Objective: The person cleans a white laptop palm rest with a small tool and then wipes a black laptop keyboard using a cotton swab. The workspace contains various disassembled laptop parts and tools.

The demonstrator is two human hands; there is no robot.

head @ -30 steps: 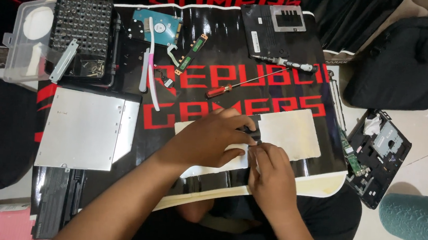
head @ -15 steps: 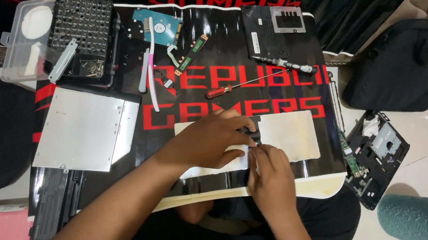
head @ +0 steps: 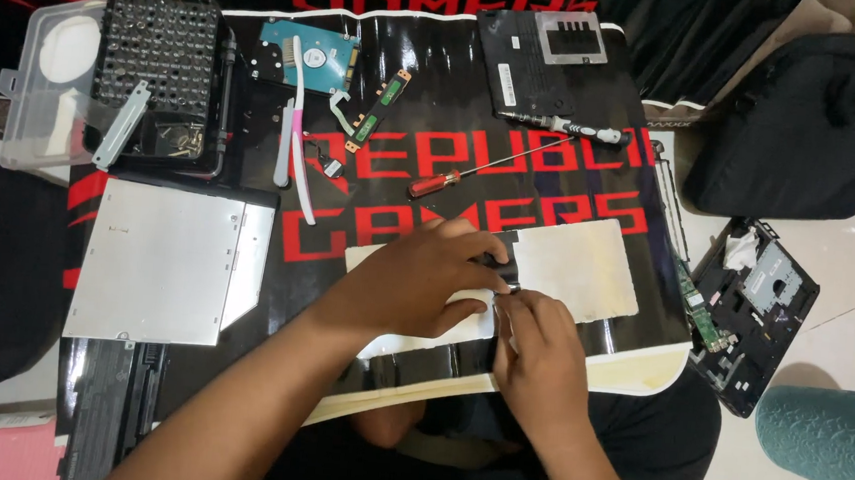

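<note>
**Working a small dark part over a pale sheet on a black printed mat**

Viewed from the head camera, both hands meet just below the middle of the mat (head: 597,112). The left hand (head: 414,284) lies palm down, its fingers curled over a small dark part (head: 499,268) that rests on the pale sheet (head: 586,266). The right hand (head: 537,353), at 5 o'clock from the left, pinches a thin metallic piece (head: 506,288) between its fingertips, touching the dark part. What the piece is cannot be told.

Containers stand at 10 o'clock from the hands. The black bit case (head: 159,61) holds rows of small driver bits in its upper section; a grey metal strip (head: 120,123) lies slantwise across its lower section. The clear plastic lid (head: 42,83) sits just beside it at 9 o'clock.

At 9 o'clock from the hands lies a silver optical drive (head: 165,262). At 12 o'clock lie a red-handled screwdriver (head: 441,183) and a black-handled screwdriver (head: 566,127), near each other. At 11 o'clock are a blue-green hard drive (head: 325,54), a narrow green circuit strip (head: 378,111) and pink-and-white tweezers (head: 300,131). A black cover panel (head: 550,63) lies at 1 o'clock. Off the mat, at 3 o'clock, rests a dark laptop shell piece (head: 754,308).
</note>
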